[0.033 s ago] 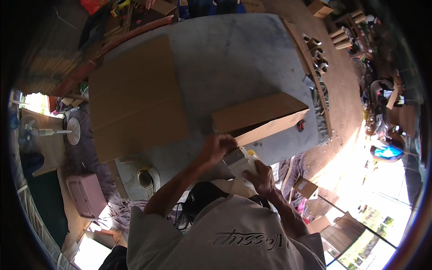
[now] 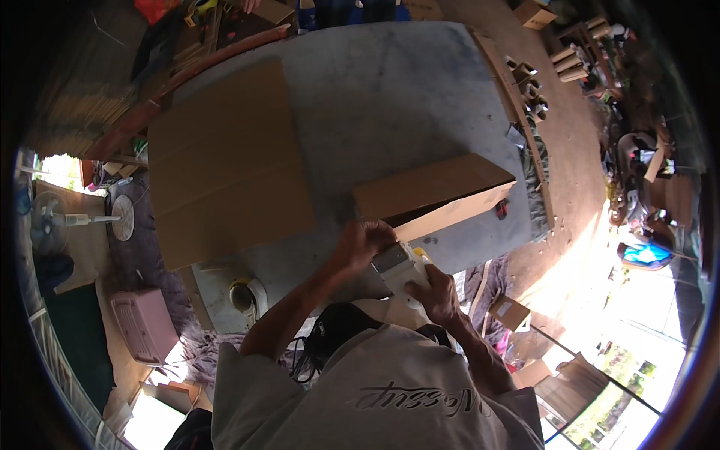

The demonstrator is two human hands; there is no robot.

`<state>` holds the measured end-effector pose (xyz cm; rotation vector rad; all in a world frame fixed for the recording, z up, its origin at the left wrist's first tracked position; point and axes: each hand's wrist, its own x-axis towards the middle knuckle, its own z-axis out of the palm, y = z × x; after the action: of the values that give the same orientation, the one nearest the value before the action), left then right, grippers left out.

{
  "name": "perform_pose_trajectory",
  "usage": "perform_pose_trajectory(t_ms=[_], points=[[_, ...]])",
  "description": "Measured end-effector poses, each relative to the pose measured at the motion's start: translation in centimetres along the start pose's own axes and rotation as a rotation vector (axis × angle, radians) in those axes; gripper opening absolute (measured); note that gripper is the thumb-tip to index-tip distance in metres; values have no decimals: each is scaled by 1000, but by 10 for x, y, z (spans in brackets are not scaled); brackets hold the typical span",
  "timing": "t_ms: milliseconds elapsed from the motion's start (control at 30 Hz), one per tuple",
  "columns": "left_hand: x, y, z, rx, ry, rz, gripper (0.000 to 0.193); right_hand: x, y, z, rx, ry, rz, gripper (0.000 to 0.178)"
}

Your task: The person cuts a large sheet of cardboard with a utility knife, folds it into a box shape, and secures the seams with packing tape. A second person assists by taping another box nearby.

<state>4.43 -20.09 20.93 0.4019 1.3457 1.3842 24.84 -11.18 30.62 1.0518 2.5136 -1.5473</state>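
A long brown cardboard box (image 2: 435, 187) lies on the grey table, with a dark gap along its upper edge. My left hand (image 2: 366, 244) is at the box's near left end, fingers drawn together. What they pinch, if anything, is hidden. My right hand (image 2: 436, 296) grips a white tape dispenser (image 2: 401, 274) with a yellow part at its far right side. The dispenser sits just below the box's near left corner, close to my left fingers.
A large flat cardboard sheet (image 2: 229, 165) covers the left of the grey table (image 2: 382, 90). Tape rolls (image 2: 244, 296) stand at the near left edge. A small red and black object (image 2: 501, 209) lies right of the box. A fan (image 2: 56, 221) stands at left.
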Motion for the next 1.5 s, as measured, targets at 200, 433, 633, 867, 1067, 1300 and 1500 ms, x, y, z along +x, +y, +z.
perform_pose_trajectory(t_ms=[200, 433, 633, 867, 1067, 1300, 1500], points=[[26, 52, -12, 259, 10, 184, 7, 21, -1, 2, 216, -40, 124, 36], [60, 58, -50, 457, 57, 308, 29, 17, -1, 5, 513, -83, 347, 41], [70, 47, -57, 400, 108, 299, 34, 27, 3, 9, 419, -105, 371, 45], [76, 43, -55, 669, 165, 355, 28, 36, -1, 9, 418, -113, 412, 44], [98, -51, -100, 687, 205, 376, 34, 36, 1, 7, 347, -131, 423, 44], [11, 16, -46, 864, -106, 620, 63, 36, 6, 9, 405, -125, 424, 46], [22, -23, -30, 913, 34, 708, 65, 34, 6, 9, 421, -145, 360, 50]])
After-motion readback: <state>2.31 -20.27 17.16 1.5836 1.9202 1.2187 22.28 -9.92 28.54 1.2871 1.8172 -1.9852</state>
